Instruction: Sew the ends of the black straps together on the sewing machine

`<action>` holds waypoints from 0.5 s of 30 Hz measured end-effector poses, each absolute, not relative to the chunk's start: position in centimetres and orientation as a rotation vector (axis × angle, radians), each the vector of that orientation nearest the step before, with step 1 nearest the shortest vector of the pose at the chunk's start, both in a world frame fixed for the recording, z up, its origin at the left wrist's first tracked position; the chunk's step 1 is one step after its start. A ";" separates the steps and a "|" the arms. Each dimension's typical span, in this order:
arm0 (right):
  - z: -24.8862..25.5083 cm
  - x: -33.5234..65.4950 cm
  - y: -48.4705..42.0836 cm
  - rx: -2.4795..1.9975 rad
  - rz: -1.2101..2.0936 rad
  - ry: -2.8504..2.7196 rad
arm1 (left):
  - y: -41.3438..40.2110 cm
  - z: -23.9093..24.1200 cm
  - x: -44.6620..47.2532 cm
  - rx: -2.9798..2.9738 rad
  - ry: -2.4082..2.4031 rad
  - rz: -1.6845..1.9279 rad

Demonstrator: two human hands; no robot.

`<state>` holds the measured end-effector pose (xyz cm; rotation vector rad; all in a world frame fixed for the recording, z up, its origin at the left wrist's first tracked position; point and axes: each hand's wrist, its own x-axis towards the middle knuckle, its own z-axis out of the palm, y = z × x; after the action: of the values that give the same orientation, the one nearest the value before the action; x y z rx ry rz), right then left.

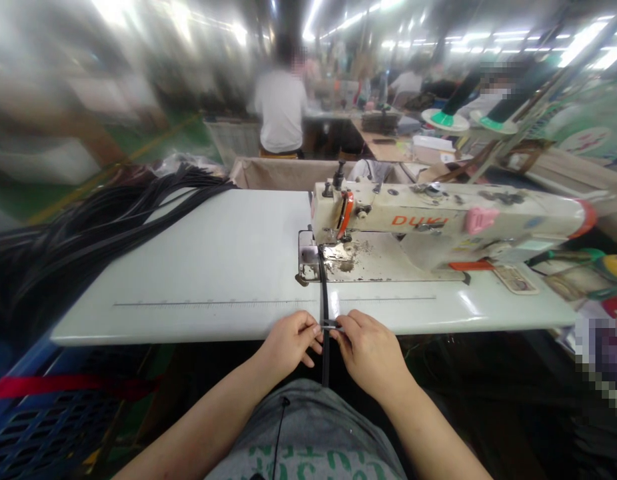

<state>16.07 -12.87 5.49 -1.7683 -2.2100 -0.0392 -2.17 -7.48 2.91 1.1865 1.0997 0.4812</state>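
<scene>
A narrow black strap (pixel 324 293) runs from under the needle of a cream sewing machine (pixel 438 220) toward me and hangs over the front edge of the white table (pixel 213 267). My left hand (pixel 288 343) and my right hand (pixel 371 350) meet at that edge. Both pinch a small metal piece (pixel 330 327) that sits on the strap, fingers closed around it from either side.
A large heap of black straps (pixel 88 227) lies over the table's left side. A blue crate (pixel 38 427) with a red band sits at lower left. Thread cones (pixel 446 119) stand behind the machine. A person in a white shirt (pixel 281 110) sits farther back.
</scene>
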 end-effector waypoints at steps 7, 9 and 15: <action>4.5 16.3 -12.7 -1.759 -0.120 -2.126 | -7.9 2.9 -2.5 1.346 1.098 0.413; 4.5 16.9 -12.8 -1.758 -0.103 -2.053 | -8.1 2.6 -3.0 1.425 1.090 0.294; 4.0 19.0 -13.1 -1.853 0.079 -1.789 | -9.0 0.9 -5.0 2.082 1.059 -0.232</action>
<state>19.04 -13.09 4.01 -1.8528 -1.7887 0.0788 -4.99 -8.97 0.93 2.0824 1.0591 -0.2319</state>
